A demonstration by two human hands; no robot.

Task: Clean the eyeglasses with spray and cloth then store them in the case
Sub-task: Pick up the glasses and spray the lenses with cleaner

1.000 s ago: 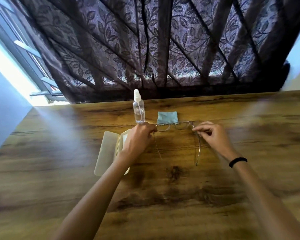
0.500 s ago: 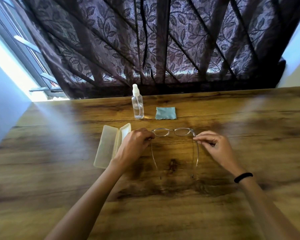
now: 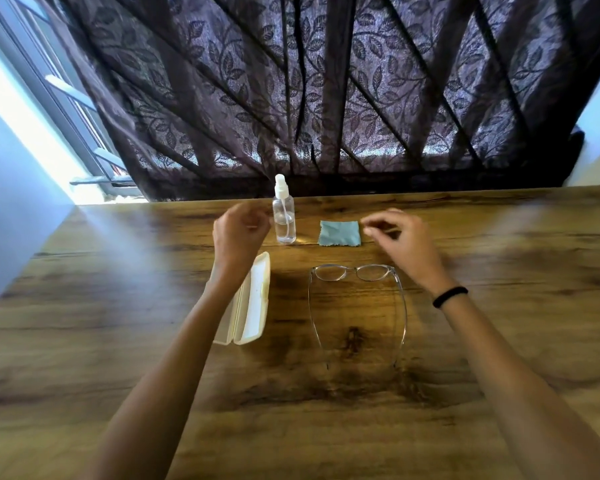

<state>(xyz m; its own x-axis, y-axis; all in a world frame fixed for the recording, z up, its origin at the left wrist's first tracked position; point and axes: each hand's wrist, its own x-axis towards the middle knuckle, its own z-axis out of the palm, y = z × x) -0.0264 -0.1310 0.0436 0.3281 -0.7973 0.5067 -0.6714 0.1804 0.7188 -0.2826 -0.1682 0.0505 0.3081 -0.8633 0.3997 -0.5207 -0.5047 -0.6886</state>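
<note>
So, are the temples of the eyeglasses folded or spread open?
Spread open. The eyeglasses rest on the table, and both temples run straight from the lenses toward the person.

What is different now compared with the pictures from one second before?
Both hands drew the eyeglasses away from the cloth, toward the person, and let go; they lie on the table, temples open. The left hand is now beside the spray bottle, the right hand beside the cloth, both holding nothing. Bottle, cloth and open case stayed in place.
</note>
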